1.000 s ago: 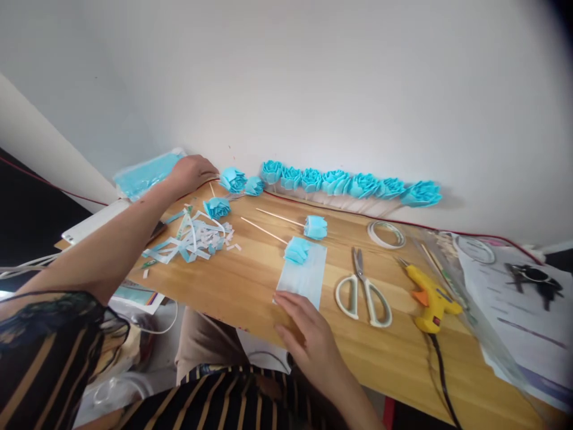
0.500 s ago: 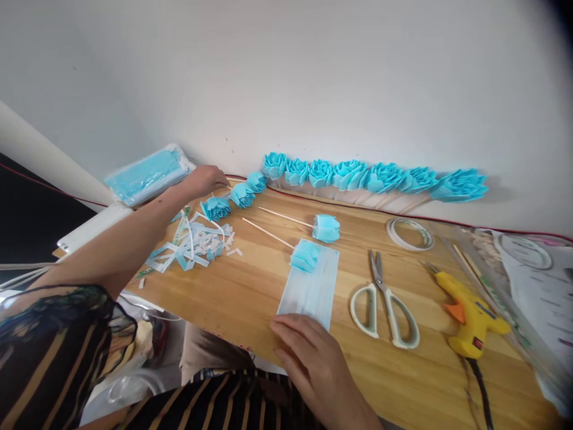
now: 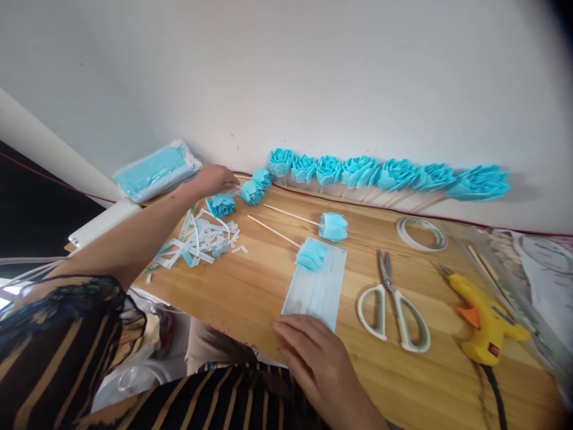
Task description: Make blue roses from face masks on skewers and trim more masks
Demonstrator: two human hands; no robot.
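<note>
My left hand reaches to the back left, its fingers pinched at the stem of a blue flower; the grip itself is partly hidden. Beside that flower are another blue flower and a darker one. My right hand lies flat with its fingers stretched out at the near end of a pale blue face mask. On the mask's far end rests a blue flower bud on a thin stick. A second bud on a stick lies just behind it.
Several finished blue flowers lean along the wall. To the right are scissors, a tape roll and a yellow glue gun with a cable. Cut scraps and a packet of masks are at the left.
The view has shifted slightly, so the things on the table appear farther right. My left hand stays by the back-left flowers, and my right hand still rests at the mask.
</note>
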